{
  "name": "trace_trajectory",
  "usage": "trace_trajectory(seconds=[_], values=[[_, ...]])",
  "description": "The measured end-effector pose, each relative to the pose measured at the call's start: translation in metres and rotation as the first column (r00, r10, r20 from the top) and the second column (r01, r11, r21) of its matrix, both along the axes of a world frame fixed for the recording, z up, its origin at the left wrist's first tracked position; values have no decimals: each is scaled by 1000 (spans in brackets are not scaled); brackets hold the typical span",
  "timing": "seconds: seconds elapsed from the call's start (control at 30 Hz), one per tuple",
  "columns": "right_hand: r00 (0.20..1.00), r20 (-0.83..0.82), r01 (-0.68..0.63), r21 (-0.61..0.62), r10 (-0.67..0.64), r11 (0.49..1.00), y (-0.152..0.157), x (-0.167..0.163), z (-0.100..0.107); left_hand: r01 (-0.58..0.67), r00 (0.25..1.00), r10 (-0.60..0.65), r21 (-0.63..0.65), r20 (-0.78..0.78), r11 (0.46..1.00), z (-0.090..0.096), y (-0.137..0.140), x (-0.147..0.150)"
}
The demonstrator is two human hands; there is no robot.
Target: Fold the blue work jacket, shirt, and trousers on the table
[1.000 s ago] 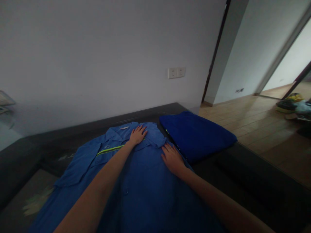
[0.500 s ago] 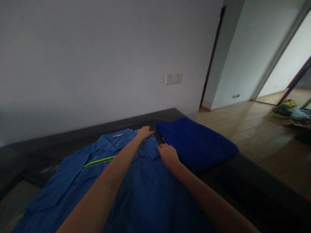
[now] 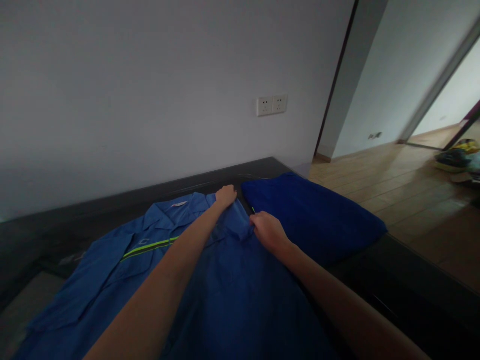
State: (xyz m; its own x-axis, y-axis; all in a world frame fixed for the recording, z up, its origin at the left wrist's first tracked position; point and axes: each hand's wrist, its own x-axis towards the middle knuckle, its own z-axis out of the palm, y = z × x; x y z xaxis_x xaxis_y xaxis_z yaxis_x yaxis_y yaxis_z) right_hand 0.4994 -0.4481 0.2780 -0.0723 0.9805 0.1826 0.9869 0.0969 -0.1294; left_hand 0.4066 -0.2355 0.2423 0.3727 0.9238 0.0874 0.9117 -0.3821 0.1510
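Observation:
A blue work shirt (image 3: 228,280) with a collar, a white neck label and a yellow-green and dark chest stripe lies spread over a dark tabletop (image 3: 180,192). My left hand (image 3: 226,195) is closed on its far right part, close to the shoulder. Nearer to me, my right hand (image 3: 269,228) grips the shirt's right edge, and the cloth between the two hands is slightly raised. Just right of my hands lies a folded, deeper blue garment (image 3: 311,215), with a bit of yellow-green showing at its left edge. My left forearm covers part of the stripe.
A pale wall (image 3: 150,90) with a double power socket (image 3: 272,105) rises behind the table. To the right is a wooden floor (image 3: 367,175), with bags and other items (image 3: 455,157) piled at the far right.
My right hand's fingers have closed on the shirt's edge, and the cloth there is lifted a little. My left hand's fingers have curled in tighter. The view has shifted slightly.

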Motion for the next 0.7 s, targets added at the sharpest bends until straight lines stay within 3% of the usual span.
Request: trace_trajectory(seconds=[0.1, 0.33, 0.47, 0.6, 0.7], values=[[996, 92, -21, 21, 19, 1000, -1, 1, -3, 14, 1000, -14, 34, 5, 999, -5, -8, 3], [906, 367, -253, 71, 211, 965, -14, 3, -19, 42, 994, -48, 67, 94, 997, -12, -10, 3], [875, 429, -313, 150, 224, 938, -38, 1, -28, 137, 967, -161, 127, 199, 982, -5, -14, -6], [874, 411, -349, 161, 259, 923, -61, 0, -37, 306, 899, -387, 337, 205, 890, 2, -42, -21], [894, 373, -318, 139, 248, 938, -70, 1, -43, 530, 791, -594, 318, 151, 786, -6, -69, -32]])
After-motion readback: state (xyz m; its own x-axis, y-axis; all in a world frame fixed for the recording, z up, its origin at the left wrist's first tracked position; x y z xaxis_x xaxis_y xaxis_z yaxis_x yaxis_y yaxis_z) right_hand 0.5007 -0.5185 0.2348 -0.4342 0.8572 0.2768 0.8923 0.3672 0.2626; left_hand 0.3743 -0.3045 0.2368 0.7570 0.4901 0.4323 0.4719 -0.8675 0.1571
